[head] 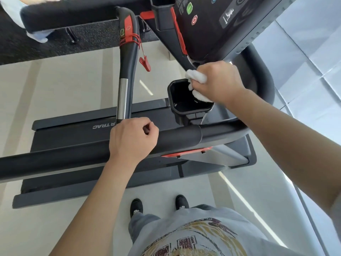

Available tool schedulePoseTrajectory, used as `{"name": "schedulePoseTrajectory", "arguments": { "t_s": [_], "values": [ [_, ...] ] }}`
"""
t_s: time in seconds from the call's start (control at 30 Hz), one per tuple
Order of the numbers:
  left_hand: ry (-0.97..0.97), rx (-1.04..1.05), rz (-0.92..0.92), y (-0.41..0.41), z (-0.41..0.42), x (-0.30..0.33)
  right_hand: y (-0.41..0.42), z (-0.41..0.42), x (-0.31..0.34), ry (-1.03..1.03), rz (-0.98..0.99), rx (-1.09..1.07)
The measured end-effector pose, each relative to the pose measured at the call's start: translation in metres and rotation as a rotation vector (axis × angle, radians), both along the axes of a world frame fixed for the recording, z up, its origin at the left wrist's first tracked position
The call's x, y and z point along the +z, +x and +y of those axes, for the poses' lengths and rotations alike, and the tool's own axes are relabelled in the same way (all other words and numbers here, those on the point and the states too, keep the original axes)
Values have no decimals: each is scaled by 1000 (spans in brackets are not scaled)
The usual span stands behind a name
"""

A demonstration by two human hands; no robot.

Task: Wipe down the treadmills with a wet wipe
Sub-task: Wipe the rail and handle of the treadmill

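Gripping the wet wipe (pixel 196 78) bunched in our right hand (pixel 219 83), we have it pressed against the near right rim of the black cup holder (pixel 177 106) that juts out below the treadmill console (pixel 212 24). The fingers are curled over the wad, so the cloth bulges out toward the holder's mouth on the left of the knuckles, partly above the rim and partly dipping inside it. That is the relation the coming move turns on: the open pocket lies directly left of and below the fingertips, its long axis running from the console end toward us, so we judge the wipe would have to travel along the rim or down into the well.

Our left hand (pixel 132 139) is wrapped over the padded side handrail (pixel 175 138), fingers curled round the bar with the thumb tucked beside the index finger; it looks like a brace, not a wiping hand. It sits well apart from the cup holder, so the right hand is clearly the nearer one.

Further left, the centre grip bar (pixel 127 58) with its red safety clip (pixel 144 62) stands untouched by either hand.
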State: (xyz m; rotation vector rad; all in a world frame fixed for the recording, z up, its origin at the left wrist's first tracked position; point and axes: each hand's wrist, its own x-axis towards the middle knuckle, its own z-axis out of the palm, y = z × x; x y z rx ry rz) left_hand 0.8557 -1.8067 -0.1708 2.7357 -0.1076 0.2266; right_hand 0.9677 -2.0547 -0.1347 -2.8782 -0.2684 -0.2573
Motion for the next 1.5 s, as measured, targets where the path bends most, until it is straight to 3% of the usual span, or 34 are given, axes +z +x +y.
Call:
{"name": "schedulePoseTrajectory", "arguments": {
  "t_s": [0.3, 0.47, 0.63, 0.93, 1.17, 1.27, 1.5],
  "values": [
    [-3, 4, 3, -1, 0, -1, -29, 29, -6, -148, 93, 112],
    [-15, 18, -13, 0, 1, -2, -46, 20, -11, 11, 52, -3],
    [-26, 4, -30, -1, 1, -2, -70, 27, -2, 196, 84, 45],
    [-81, 12, 33, -13, 32, 2, -99, 52, -25, 149, -112, 123],
    [-148, -87, -55, -35, 81, -4, -119, 115, -30, 316, -115, 266],
    [-158, -38, -22, -34, 110, -3, -131, 161, -40, 352, -102, 326],
    [-179, -49, 102, -12, 158, 3, -98, 200, -39, 304, -137, 168]
  ]
}}
